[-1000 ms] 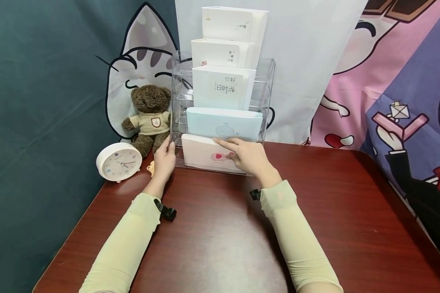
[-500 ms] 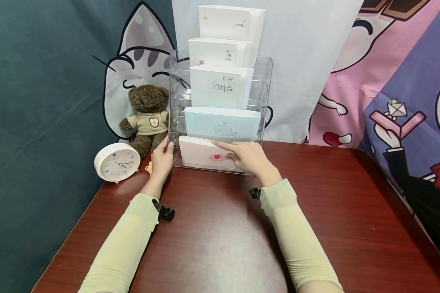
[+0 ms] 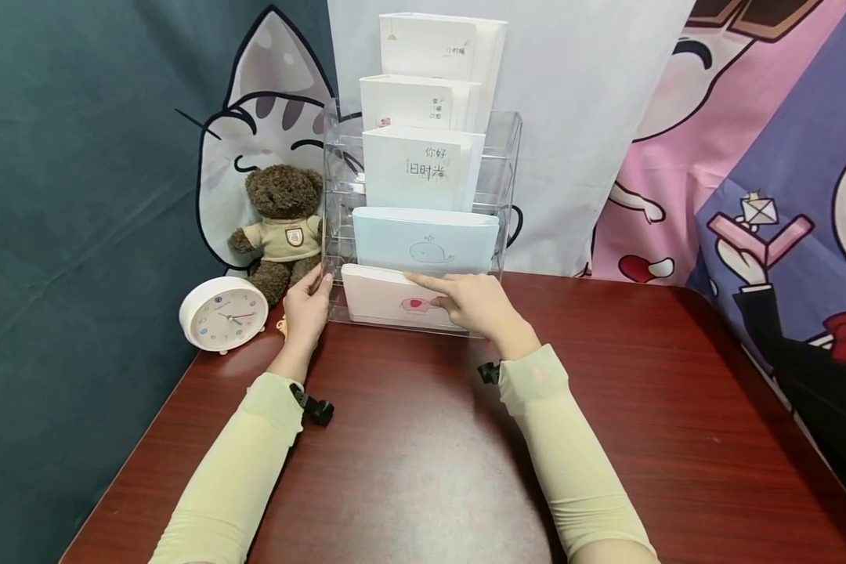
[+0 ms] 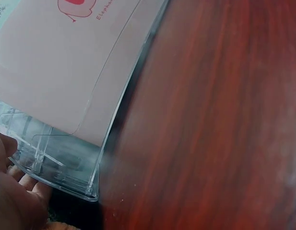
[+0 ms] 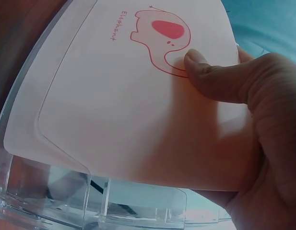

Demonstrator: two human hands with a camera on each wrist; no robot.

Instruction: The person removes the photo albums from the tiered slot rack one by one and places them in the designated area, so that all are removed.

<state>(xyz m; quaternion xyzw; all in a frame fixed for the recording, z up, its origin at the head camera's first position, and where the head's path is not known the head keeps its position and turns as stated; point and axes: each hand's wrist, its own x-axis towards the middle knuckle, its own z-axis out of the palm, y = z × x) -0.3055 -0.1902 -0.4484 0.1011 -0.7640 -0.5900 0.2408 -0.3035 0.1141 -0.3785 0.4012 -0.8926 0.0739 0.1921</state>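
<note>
A clear tiered rack point(image 3: 510, 145) stands at the back of the table. In its lowest tier is a pale pink booklet point(image 3: 374, 294) with an elephant drawing, and my right hand point(image 3: 475, 301) pinches its upper right part. The right wrist view shows the thumb point(image 5: 198, 62) on the booklet's front and the other fingers behind it. With my left hand point(image 3: 306, 309) I grip the rack's left side panel; in the left wrist view the thumb point(image 4: 6, 143) is inside the panel and the fingers outside. A light blue whale booklet point(image 3: 395, 239) sits one tier up.
Several white booklets, including one with dark lettering point(image 3: 402, 172), fill the upper tiers. A brown teddy bear point(image 3: 289, 223) and a white alarm clock point(image 3: 224, 315) stand left of the rack. Behind hangs a printed curtain point(image 3: 571, 94). The table point(image 3: 402, 439) is dark red wood.
The pink booklet has slid slightly down in its tier, along with my right hand. My left hand keeps its grip on the rack. The head view has shifted a little.
</note>
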